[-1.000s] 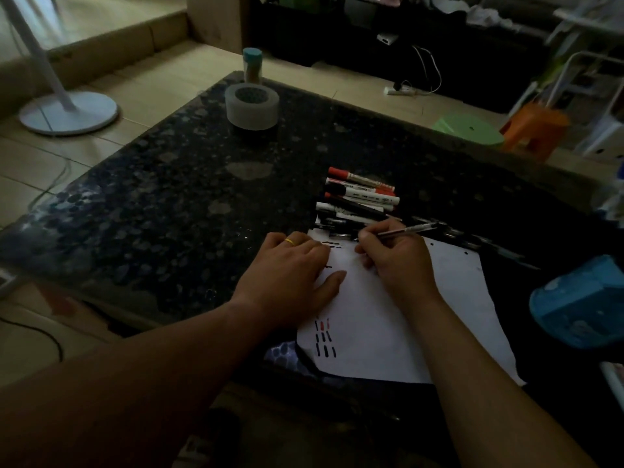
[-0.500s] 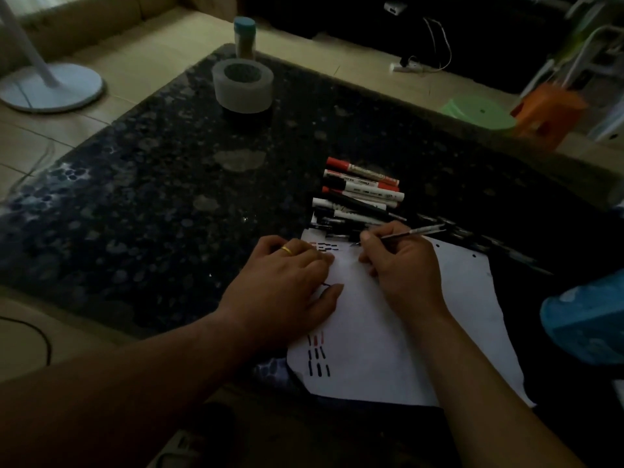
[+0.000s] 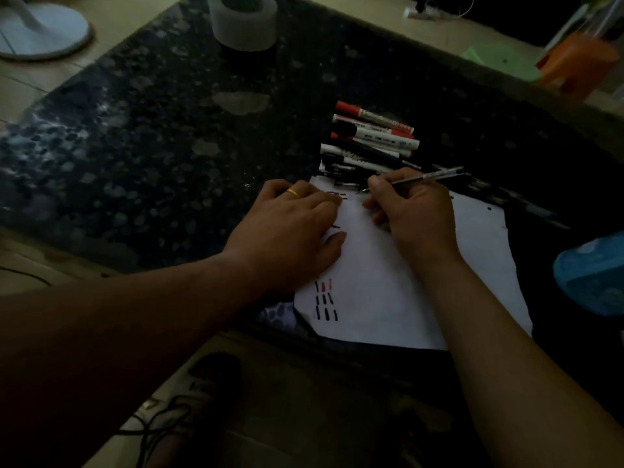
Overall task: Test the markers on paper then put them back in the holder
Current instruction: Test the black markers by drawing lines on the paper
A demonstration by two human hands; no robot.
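A white sheet of paper (image 3: 388, 292) lies at the near edge of the dark stone table and carries short black and red strokes. My left hand (image 3: 290, 231) rests flat on the paper's left part, a gold ring on one finger. My right hand (image 3: 415, 211) grips a thin pen (image 3: 429, 177), its tip down at the paper's far edge beside a row of black dashes. Just beyond the paper, several markers (image 3: 371, 136) with red and black caps lie side by side. A blue holder (image 3: 591, 278) sits at the right edge, partly cut off.
A roll of clear tape (image 3: 243, 21) stands at the far side of the speckled table (image 3: 152, 146). A white fan base (image 3: 40, 32) is on the floor at the far left. A green stool (image 3: 499, 59) and an orange stool (image 3: 577, 65) stand beyond the table.
The view has tilted down and drawn closer. Both hands stay on the paper, and the right hand keeps the pen tip at the far edge.
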